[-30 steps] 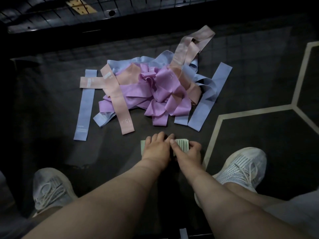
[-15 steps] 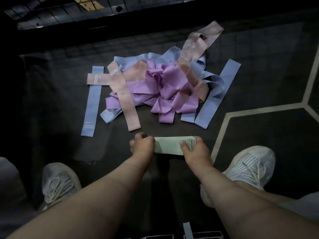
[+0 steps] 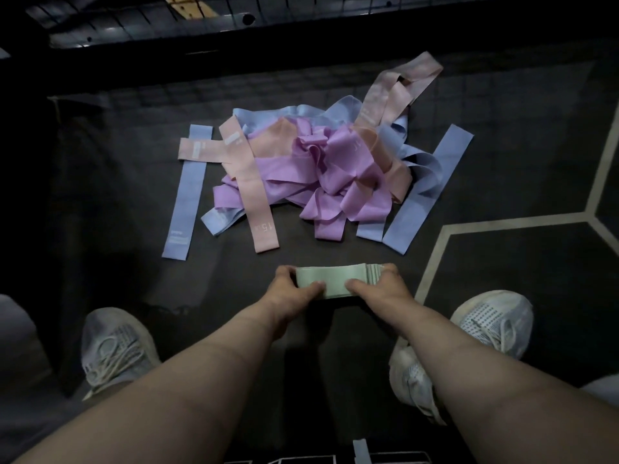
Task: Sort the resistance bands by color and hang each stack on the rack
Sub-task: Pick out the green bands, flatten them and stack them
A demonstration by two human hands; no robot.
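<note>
between your shoes [image 3: 114,346], your left hand [image 3: 291,291] and right hand [image 3: 385,286] have the green stack [image 3: 331,279] down near the floor [image 3: 134,279], fingers [image 3: 284,272] curled round each end, thumbs on top. looks like the squaring-up step to me, so pinch the ends flush before you lift, or the inner loops will probably slide out. the blue, pink and purple pile [image 3: 321,175] lies beyond, unsorted. the wire grid [image 3: 134,18] at the far edge might be the rack, can't tell.

Bare mat [image 3: 301,254] between band pile [image 3: 321,175] and green stack [image 3: 335,279]; shoes [image 3: 114,346] either side.
</note>
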